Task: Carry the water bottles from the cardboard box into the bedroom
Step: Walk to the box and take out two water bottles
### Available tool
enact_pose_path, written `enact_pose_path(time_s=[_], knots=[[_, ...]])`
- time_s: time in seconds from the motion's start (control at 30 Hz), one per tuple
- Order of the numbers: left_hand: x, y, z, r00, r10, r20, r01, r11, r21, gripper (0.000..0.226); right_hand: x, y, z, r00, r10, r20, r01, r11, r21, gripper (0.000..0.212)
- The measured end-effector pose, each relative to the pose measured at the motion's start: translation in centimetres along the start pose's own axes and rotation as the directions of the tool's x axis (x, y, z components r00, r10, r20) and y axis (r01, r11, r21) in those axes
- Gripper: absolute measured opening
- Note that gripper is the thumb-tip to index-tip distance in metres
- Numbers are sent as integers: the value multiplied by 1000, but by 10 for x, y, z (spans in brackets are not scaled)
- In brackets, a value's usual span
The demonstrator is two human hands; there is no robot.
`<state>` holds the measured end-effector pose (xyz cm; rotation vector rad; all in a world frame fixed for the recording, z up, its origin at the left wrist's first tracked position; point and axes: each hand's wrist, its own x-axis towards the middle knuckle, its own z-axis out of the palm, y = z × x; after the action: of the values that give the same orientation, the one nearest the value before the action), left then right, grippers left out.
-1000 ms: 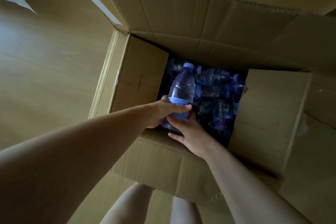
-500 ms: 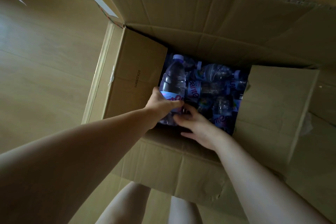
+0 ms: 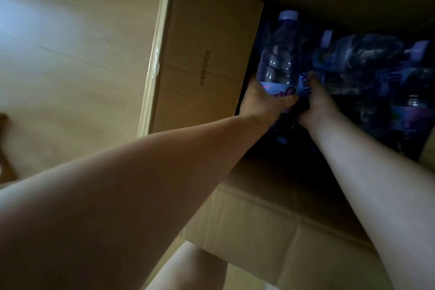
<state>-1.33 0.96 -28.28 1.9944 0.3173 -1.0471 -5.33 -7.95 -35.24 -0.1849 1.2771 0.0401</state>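
You had your left hand [image 3: 263, 99] wrapped round the label band of an upright water bottle [image 3: 279, 59] at the left side of the cardboard box [image 3: 207, 54], right against the left flap. That grip looked solid enough: fingers curled across the front, cap pointing to the far side. Your right hand [image 3: 315, 101] was right beside it, reaching down among the other bottles [image 3: 360, 59] lying packed in the dark middle of the box. Honestly I couldn't tell whether it had closed on one or was just feeling for it, too dim and blurry down there.

My take on the step: you were at the picking-up stage, nothing out of the box yet. Holding at the label was probably smart, since the ribbed part above it would flex and slip. For the right hand I'd have gone for a bottle lying on top rather than one wedged under its neighbours, and pulled it neck first. Then lift both straight up so they clear the near wall and the flaps before you turn away.
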Motion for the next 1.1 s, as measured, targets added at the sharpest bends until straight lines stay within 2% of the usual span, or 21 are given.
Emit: enact_pose_path(time_s=[0.13, 0.27, 0.4, 0.47, 0.53, 0.63, 0.67, 0.8, 0.87, 0.97, 1.1], knots=[[7, -9, -6, 998, 45, 38, -46, 999, 28, 75, 10, 3, 11, 995, -69, -73, 67, 997, -28, 31], [-1, -5, -11, 999, 24, 36, -27, 998, 64, 75, -1, 2, 6, 987, -109, -119, 101, 992, -70, 27], [-23, 4, -2, 993, -87, 77, 82, 994, 65, 61, -26, 12, -22, 978, -26, -209, -19, 977, -211, 32], [-40, 11, 7, 987, -117, 114, 110, 991, 71, 65, -48, 14, -36, 983, 82, -163, -125, 954, -273, 45], [-56, 21, 14, 981, -105, 163, 93, 993, 79, 68, -67, 16, -50, 986, 146, -75, -160, 955, -250, 51], [-75, 43, 12, 963, -81, 259, 57, 994, 98, 67, -95, 15, -64, 980, 79, -183, -151, 896, -418, 33], [-80, 51, 8, 957, -74, 282, 47, 994, 101, 66, -104, 13, -63, 983, 41, -180, -122, 875, -469, 25], [-102, 88, -25, 959, -29, 281, 0, 995, 104, 62, -159, -3, -40, 974, 191, 121, -135, 920, -367, 24], [-117, 103, -50, 970, -11, 242, -8, 997, 78, 60, -192, -14, -32, 982, 154, 111, -88, 887, -454, 18], [-147, 124, -94, 979, 8, 205, -18, 999, 43, 61, -246, -23, -26, 990, 113, 89, -55, 869, -492, 27], [-190, 137, -150, 988, 29, 150, -32, 999, 17, 53, -316, -23, -4, 931, 257, 258, -99, 862, -498, 45]])
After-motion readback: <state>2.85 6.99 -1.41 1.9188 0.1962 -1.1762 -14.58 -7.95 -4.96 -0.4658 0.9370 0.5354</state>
